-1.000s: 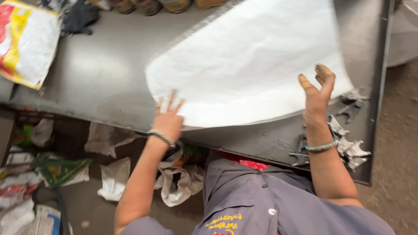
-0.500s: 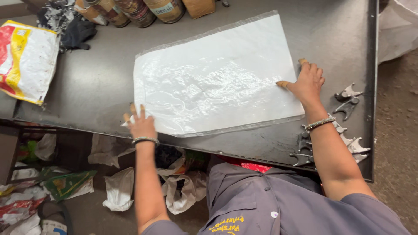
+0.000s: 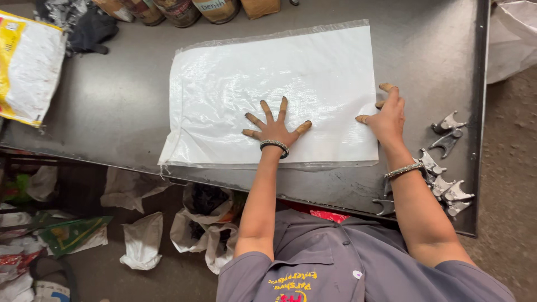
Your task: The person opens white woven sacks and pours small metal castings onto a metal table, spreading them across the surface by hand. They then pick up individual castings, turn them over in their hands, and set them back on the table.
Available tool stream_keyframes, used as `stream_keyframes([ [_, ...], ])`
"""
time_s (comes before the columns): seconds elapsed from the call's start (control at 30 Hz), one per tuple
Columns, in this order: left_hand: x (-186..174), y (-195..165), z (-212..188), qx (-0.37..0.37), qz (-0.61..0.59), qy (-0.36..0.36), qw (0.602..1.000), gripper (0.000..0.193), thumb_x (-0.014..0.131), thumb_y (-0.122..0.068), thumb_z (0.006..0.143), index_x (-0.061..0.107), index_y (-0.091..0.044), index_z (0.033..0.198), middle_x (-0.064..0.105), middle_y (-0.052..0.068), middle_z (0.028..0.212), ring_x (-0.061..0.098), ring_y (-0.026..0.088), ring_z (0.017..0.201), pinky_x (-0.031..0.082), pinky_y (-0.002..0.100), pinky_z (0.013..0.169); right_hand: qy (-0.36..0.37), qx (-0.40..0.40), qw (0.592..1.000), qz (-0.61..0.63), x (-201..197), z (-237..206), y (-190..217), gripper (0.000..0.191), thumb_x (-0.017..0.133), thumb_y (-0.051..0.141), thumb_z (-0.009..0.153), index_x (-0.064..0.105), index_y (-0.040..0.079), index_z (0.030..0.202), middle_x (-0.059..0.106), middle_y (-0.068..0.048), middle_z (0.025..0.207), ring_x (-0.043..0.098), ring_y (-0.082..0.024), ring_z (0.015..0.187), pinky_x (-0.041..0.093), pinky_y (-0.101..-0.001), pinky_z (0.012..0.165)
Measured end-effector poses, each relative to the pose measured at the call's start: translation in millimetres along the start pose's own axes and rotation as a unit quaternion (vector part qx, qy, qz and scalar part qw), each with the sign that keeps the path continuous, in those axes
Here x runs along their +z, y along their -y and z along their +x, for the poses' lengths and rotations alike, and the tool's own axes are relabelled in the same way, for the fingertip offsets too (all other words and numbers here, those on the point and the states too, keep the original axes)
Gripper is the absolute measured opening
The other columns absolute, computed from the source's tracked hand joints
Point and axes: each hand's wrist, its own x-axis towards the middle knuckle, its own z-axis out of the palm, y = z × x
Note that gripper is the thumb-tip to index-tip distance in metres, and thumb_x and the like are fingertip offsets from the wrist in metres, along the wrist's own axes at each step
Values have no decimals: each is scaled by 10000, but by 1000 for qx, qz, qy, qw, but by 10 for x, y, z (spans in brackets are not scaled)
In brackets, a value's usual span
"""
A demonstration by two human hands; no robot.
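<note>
table: big dark metal top, takes up most of what I see, scuffed and a bit dusty; I'm leaning over its near edge
bag: white woven sack, flat on the middle of the table, long side running left to right, near edge just shy of the table's edge; looks mostly spread out already, only some crinkles toward the left and a slightly ruffled near-left corner left to sort, as far as I can judge
printed sack: yellow and white one, far left, hanging partly off the table, well apart from my bag
floor junk: crumpled white bags and scraps under the table on the left, not touching anything I'm working on
jars: a row of them along the far edge, only the bottoms in view, just beyond the bag's far side
dark rag: bunched at the far left corner, between the printed sack and the jars
metal parts: small grey castings piled by the right edge, near my right wrist, off the bag
left hand: palm down on the bag's near middle, fingers splayed wide and flat, gripping nothing, just pressing
right hand: at the bag's right edge, fingers loosely curled with tips on the edge; can't tell if it's pinching the edge or only resting on it
progress: bag's laid down and nearly smooth, I'd say the flattening is most of the way there
</note>
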Motion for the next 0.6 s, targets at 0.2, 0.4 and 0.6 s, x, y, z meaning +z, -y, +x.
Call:
stream_keyframes([
  [0.2, 29, -173, -91, 57, 21, -25, 998, 1232, 528, -1008, 539, 146, -505, 1597, -44, 93, 1721, -184, 624, 1461, -54, 907, 1016, 82, 105, 917, 376, -126, 123, -216, 922, 907, 23, 698, 390, 78, 1460, 641, -148, 1191, 584, -150, 734, 477, -251, 522],
  [0.4, 222, -468, -63, 161, 45, -46, 985, 1240, 518, -1033, 520, 194, -494, 1589, -2, 45, 1727, -191, 610, 1461, -115, 906, 1005, 141, 170, 866, 448, -578, 67, -384, 787, 825, 216, 871, 395, 69, 1513, 723, -156, 988, 515, -76, 625, 296, -188, 426],
  [0.6, 386, -881, -59, 233, 71, -45, 969, 1251, 485, -1045, 512, 188, -493, 1595, 6, 44, 1726, -195, 627, 1454, -131, 926, 969, 27, 124, 954, 271, -915, 128, -710, 743, 833, 286, 817, 498, 13, 1420, 722, -108, 1092, 700, -179, 948, 483, -292, 544],
])
